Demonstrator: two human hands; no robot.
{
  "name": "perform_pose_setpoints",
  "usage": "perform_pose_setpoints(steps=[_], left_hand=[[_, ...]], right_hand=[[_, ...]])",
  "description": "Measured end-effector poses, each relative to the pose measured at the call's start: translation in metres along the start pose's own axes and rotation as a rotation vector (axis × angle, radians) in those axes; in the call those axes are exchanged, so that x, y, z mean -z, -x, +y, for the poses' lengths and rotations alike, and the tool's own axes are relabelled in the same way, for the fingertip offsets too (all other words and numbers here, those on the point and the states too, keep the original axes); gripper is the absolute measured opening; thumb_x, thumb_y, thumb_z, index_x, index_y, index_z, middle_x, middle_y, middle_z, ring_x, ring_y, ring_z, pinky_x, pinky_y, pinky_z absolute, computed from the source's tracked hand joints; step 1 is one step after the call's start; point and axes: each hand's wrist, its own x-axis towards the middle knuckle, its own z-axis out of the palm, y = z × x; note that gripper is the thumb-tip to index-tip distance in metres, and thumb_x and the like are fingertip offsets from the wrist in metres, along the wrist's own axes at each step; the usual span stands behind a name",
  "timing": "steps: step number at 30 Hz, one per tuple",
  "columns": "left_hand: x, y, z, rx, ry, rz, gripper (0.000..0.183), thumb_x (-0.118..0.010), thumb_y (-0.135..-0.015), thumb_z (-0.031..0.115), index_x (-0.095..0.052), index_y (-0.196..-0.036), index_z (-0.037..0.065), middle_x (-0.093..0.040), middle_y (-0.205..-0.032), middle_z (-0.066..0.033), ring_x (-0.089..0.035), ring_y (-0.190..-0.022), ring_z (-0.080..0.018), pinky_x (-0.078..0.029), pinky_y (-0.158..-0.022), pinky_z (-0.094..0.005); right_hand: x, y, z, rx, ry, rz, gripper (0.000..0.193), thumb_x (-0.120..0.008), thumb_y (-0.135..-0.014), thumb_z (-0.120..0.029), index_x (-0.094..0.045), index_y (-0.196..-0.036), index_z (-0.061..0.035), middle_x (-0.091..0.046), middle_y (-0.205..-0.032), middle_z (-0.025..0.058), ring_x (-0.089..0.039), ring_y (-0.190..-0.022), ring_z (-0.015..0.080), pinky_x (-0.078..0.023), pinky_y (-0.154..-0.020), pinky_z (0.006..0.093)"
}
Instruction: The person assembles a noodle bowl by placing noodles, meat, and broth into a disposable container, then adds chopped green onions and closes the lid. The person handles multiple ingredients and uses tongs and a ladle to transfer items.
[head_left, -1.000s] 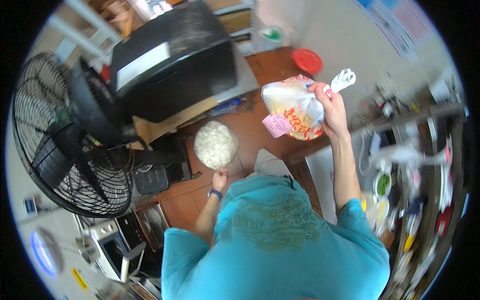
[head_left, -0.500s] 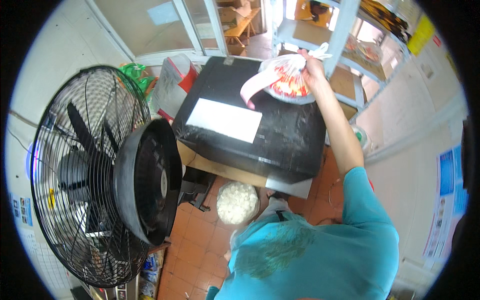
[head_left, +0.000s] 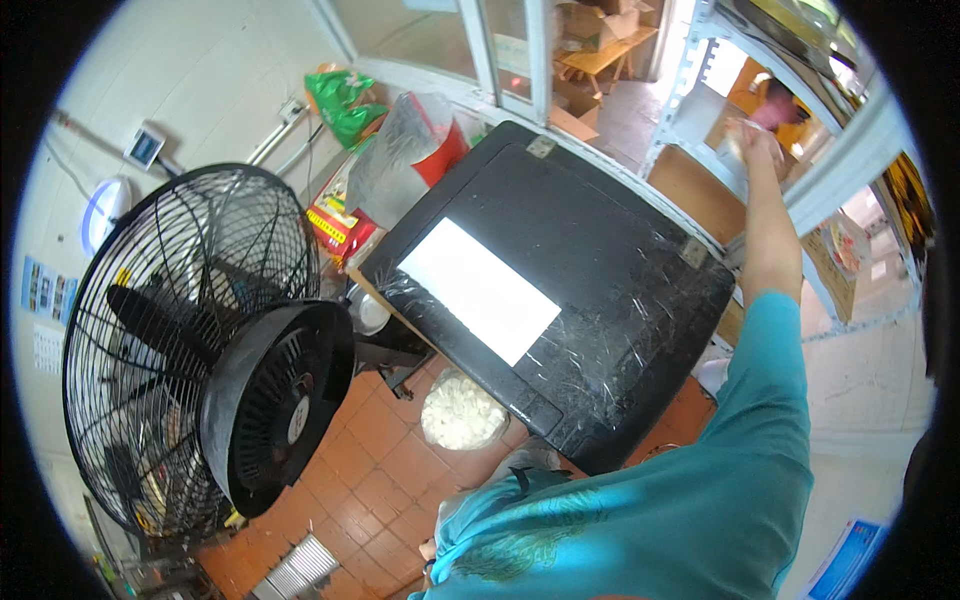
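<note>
My right arm stretches to the far right, over the corner of a big black lidded box. At the opening beside a shelf, my right hand [head_left: 762, 142] is closed on a whitish plastic bag [head_left: 734, 150], small and blurred here. Beyond it is a blurred orange-yellow shape [head_left: 752, 84] with a dark and pink part, perhaps a person. Only a bit of my left hand [head_left: 429, 550] shows, low beside my body, its fingers mostly hidden. The black box lid [head_left: 610, 250] bears a white sheet [head_left: 482, 290] and scuffed clear tape.
A large black fan [head_left: 250, 400] stands at the left. Beneath the box's near edge, a clear bag of white pieces [head_left: 463, 412] sits on the tiled floor [head_left: 360, 480]. Green and clear plastic bags [head_left: 400, 150] lie behind the box. A metal shelf frame [head_left: 850, 160] rises at right.
My right hand has carried the bag from above the black box out to the right, to the opening by the shelf. The view has turned, showing more of the box lid.
</note>
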Motion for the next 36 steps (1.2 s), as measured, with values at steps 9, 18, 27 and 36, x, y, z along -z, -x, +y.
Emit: perform_pose_setpoints(steps=[9,18,27,36], left_hand=[[0.027,0.037,-0.047,0.088,-0.192,0.111,0.044,-0.06,-0.086,0.043,-0.076,-0.103,0.006,-0.071,-0.105,-0.0246,-0.068,-0.105,-0.0387,-0.053,-0.094,-0.0446],[0.001,-0.013,-0.054,0.014,-0.027,0.151,0.028,-0.063,-0.085,0.033,-0.074,-0.104,0.015,-0.074,-0.098,-0.0183,-0.072,-0.094,-0.0342,-0.056,-0.086,-0.044],[0.052,-0.095,-0.095,-0.147,0.123,0.101,0.026,-0.063,-0.085,0.033,-0.075,-0.104,0.02,-0.073,-0.101,-0.0163,-0.068,-0.097,-0.0342,-0.051,-0.088,-0.049],[0.214,-0.08,-0.209,-0.017,0.749,0.451,0.022,-0.058,-0.092,0.022,-0.069,-0.102,0.006,-0.074,-0.092,-0.0118,-0.071,-0.081,-0.0244,-0.055,-0.073,-0.0414]], right_hand=[[0.054,0.138,0.123,0.372,0.886,-1.033,0.026,-0.052,-0.105,-0.02,-0.059,-0.12,-0.0001,-0.062,-0.099,0.0089,-0.061,-0.083,0.0181,-0.054,-0.074,0.0304],[0.222,0.631,0.064,-0.677,0.883,-2.328,0.022,-0.058,-0.102,-0.018,-0.065,-0.11,0.0013,-0.07,-0.092,0.0074,-0.066,-0.081,0.0137,-0.055,-0.076,0.0278],[0.408,0.907,0.117,0.157,1.158,-3.249,0.03,-0.058,-0.092,-0.01,-0.064,-0.121,-0.0063,-0.069,-0.092,0.0218,-0.07,-0.086,0.0348,-0.054,-0.078,0.044],[0.568,1.112,0.391,-1.014,1.452,-2.753,0.019,-0.048,-0.094,0.0,-0.064,-0.104,0.004,-0.066,-0.073,0.0143,-0.064,-0.059,0.0231,-0.054,-0.051,0.0353]])
